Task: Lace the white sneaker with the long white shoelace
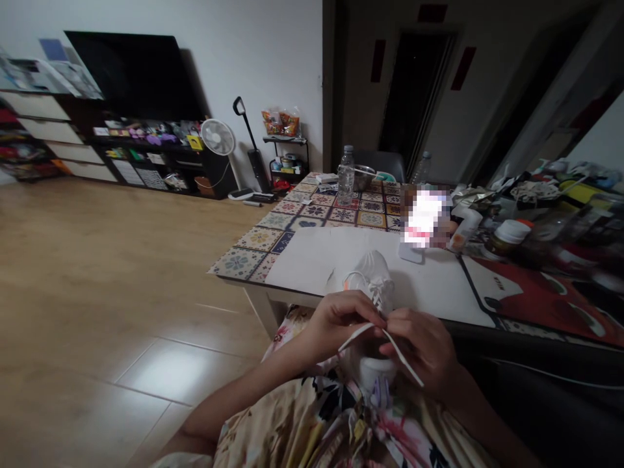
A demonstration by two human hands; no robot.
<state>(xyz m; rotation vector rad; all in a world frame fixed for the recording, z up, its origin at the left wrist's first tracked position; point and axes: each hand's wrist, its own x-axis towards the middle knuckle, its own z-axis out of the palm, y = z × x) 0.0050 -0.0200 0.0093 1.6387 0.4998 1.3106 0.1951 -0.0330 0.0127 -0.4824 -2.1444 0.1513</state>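
A white sneaker (373, 270) rests at the table's near edge, its toe on the white sheet (312, 253) and its heel towards my lap. Over its tongue, my left hand (344, 315) pinches a white shoelace (404, 364). My right hand (422, 338) is closed on the lace too, its fingertips meeting the left ones. One loose lace end hangs to the left, the other down to the right. Lacing crosses the front of the shoe. The exact crossing of the laces between my fingertips is hidden.
A phone with a blurred bright screen (423, 218) stands beyond the shoe. Plastic bottles, one a clear bottle (346, 179), stand farther back. Jars, including a white-lidded jar (509, 237), crowd the right side beside a red mat (536, 292). Wooden floor (146, 273) lies left.
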